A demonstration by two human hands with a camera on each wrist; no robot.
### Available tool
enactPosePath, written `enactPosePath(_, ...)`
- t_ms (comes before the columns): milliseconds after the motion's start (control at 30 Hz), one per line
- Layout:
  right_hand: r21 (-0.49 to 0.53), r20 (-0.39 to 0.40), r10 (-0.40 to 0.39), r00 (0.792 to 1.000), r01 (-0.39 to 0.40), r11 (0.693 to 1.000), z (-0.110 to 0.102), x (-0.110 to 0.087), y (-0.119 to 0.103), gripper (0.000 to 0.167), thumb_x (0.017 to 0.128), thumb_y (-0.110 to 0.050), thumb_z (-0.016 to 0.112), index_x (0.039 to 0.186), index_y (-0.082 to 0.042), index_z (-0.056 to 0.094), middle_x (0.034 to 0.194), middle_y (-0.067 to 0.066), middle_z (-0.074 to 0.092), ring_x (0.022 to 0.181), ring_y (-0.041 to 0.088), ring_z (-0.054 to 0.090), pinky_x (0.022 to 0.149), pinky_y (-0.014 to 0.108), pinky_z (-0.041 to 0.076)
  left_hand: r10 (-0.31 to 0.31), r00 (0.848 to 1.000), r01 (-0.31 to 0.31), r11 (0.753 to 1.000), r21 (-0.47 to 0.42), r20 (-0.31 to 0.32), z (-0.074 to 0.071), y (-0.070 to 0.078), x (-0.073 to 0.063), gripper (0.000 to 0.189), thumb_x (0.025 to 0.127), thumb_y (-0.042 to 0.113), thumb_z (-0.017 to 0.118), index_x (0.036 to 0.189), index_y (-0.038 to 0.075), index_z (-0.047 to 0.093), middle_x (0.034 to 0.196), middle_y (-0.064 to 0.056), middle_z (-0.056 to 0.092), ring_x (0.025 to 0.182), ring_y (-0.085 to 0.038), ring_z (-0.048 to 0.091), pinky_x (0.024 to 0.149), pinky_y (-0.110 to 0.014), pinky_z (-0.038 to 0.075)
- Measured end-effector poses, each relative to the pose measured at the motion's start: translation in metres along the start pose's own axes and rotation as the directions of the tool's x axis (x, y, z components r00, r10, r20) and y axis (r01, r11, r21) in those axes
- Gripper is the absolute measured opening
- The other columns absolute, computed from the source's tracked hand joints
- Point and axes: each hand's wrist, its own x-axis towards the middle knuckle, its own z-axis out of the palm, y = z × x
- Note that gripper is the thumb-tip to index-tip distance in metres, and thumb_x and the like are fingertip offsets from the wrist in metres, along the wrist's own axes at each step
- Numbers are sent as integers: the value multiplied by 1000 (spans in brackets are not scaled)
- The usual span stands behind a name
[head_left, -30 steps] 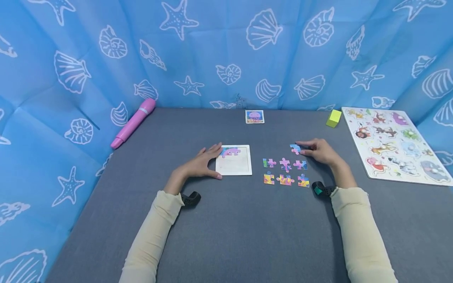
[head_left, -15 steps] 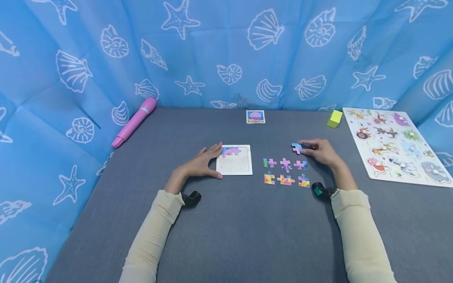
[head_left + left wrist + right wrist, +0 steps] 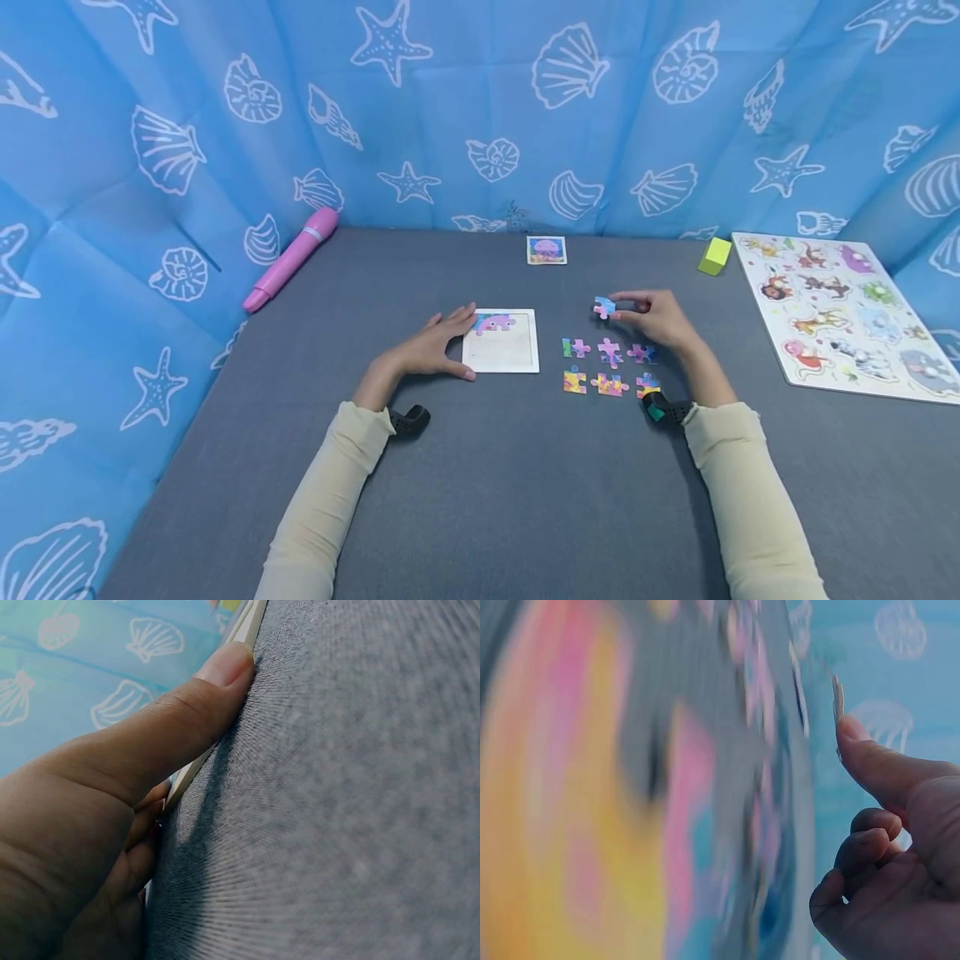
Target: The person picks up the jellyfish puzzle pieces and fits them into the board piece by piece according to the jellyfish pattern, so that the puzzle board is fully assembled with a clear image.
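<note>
My left hand (image 3: pixel 431 346) holds the left side of a square white puzzle tray (image 3: pixel 506 357), thumb at its near corner and fingers at the far one. A pink-and-blue strip of joined puzzle pieces (image 3: pixel 495 322) lies along the tray's far edge, partly hidden by the fingers. In the left wrist view the thumb (image 3: pixel 187 712) presses the tray's thin edge. Between thumb and index finger my right hand (image 3: pixel 656 319) pinches a blue-and-pink puzzle piece (image 3: pixel 603 307), raised above the table; the right wrist view shows this piece (image 3: pixel 838 701) edge-on.
Two rows of loose puzzle pieces (image 3: pixel 610 384) lie right of the tray. A small jellyfish picture card (image 3: pixel 546 250) is at the back. A yellow-green block (image 3: pixel 715 256) and an animal peg board (image 3: pixel 847 321) stand right; a pink wand-shaped thing (image 3: pixel 292 260) lies left.
My right hand has lifted the puzzle piece off the table and carried it left towards the tray. The left hand stays at the tray. The head view has shifted slightly.
</note>
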Motion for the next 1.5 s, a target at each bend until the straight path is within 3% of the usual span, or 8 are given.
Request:
enactPosePath(200,19,9,-118,993,118,993,24,11,-33,32,83,-14,68,112,-1,65,59,-1,26,53,9,26,50,25,27,1,1000,-1,1000,-1,0,0,0,1,102,74,45,73,149,12,11,156,-2,1,144,-19,0,116,-45,-4)
enactPosePath(300,25,19,-140,990,139,990,35,16,-47,32,82,-14,69,111,-1,66,60,0,27,54,11,27,51,26,27,-3,1000,3,1000,1,0,-1,1,1,102,74,45,73,148,12,11,156,-1,1,144,-19,0,116,-44,-4)
enactPosePath(500,1,54,-123,991,123,992,60,22,-63,31,80,-13,71,109,-6,68,66,4,33,60,18,32,53,28,30,-15,1000,15,1000,11,6,0,1,1,101,75,45,72,149,12,11,156,-1,1,144,-18,0,116,-44,-4)
enactPosePath(733,-55,92,-114,989,119,991,79,27,-72,33,76,-19,75,107,-8,70,66,3,37,62,17,33,56,28,28,-24,1000,24,1000,11,12,1,1,1,100,76,45,72,149,13,11,156,0,0,144,-18,-1,116,-44,-4)
enactPosePath(1200,-56,143,-54,988,63,996,87,29,-81,39,78,-25,74,114,-12,67,72,6,39,66,19,34,55,28,29,-26,1000,26,1000,7,11,0,0,2,100,76,45,71,149,13,10,156,0,-1,144,-17,-2,116,-44,-5)
enactPosePath(1500,-176,144,-46,989,71,982,92,31,-83,40,76,-28,75,112,-13,67,75,8,50,63,17,31,58,29,26,-38,999,37,999,11,25,0,0,3,101,75,46,71,149,14,9,156,0,-2,144,-16,-3,116,-45,-5)
